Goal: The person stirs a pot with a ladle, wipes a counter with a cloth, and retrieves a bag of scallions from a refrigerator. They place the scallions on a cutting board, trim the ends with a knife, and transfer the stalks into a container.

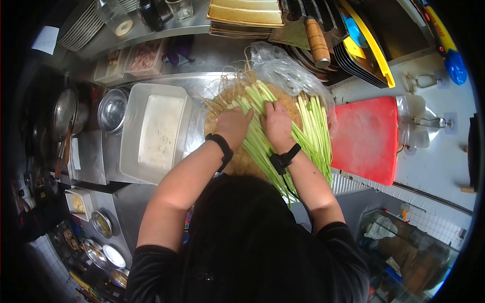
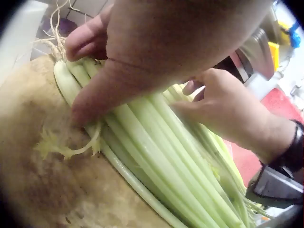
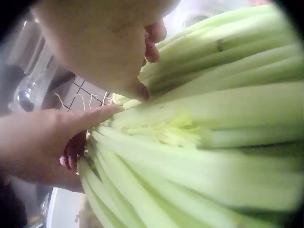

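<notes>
A bunch of pale green celery stalks [image 1: 259, 151] with thin roots lies across a round wooden chopping block [image 2: 33, 123]. My left hand [image 1: 232, 124] grips the root end from the left side, thumb and fingers around the stalks in the left wrist view. Close beside it, my right hand [image 1: 278, 126] holds stalks of the bunch from the right, its thumb near the left thumb in the right wrist view. A leafy sprig [image 2: 71, 147] hangs off the near stalk. More celery [image 1: 318, 126] lies to the right of my right hand.
Left of the block stands a white plastic tub [image 1: 161, 131]. On the right lies a red cutting board [image 1: 366, 136]. A clear plastic bag [image 1: 275, 63] sits behind the celery. A wooden-handled tool [image 1: 317, 40] and stacked plates [image 1: 245, 15] are on the shelf above.
</notes>
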A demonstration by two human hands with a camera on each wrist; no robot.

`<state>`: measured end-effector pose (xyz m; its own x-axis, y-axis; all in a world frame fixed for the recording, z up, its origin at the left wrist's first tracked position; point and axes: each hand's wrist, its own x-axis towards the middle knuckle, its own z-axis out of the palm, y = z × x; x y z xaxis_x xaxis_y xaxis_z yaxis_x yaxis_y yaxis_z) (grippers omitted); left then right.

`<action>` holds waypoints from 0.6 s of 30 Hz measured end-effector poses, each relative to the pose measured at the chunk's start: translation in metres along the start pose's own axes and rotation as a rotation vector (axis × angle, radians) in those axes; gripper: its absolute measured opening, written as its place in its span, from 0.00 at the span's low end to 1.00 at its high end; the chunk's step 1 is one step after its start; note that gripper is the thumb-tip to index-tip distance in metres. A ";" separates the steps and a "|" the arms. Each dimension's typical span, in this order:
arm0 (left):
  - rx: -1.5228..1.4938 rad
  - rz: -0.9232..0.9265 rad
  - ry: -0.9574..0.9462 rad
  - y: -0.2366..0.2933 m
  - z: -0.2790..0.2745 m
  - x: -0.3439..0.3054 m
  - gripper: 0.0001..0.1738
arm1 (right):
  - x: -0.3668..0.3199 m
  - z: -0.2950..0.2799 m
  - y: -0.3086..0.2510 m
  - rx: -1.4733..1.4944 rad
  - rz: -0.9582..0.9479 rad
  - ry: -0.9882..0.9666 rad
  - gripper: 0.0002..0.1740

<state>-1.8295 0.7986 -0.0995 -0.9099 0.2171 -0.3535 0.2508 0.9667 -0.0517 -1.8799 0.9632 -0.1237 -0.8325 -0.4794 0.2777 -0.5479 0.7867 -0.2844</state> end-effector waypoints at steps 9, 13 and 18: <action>-0.043 -0.012 0.040 0.000 -0.002 -0.007 0.36 | 0.002 0.003 0.016 -0.051 -0.017 -0.114 0.10; -0.070 0.035 0.204 -0.007 0.006 -0.022 0.37 | 0.001 -0.004 0.017 0.035 0.065 -0.147 0.12; -0.076 0.057 0.319 -0.012 0.026 -0.028 0.36 | 0.001 -0.005 0.014 0.046 0.058 -0.129 0.12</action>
<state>-1.7986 0.7772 -0.1134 -0.9557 0.2910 -0.0433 0.2897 0.9565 0.0335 -1.8879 0.9759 -0.1230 -0.8649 -0.4818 0.1406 -0.4992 0.7972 -0.3394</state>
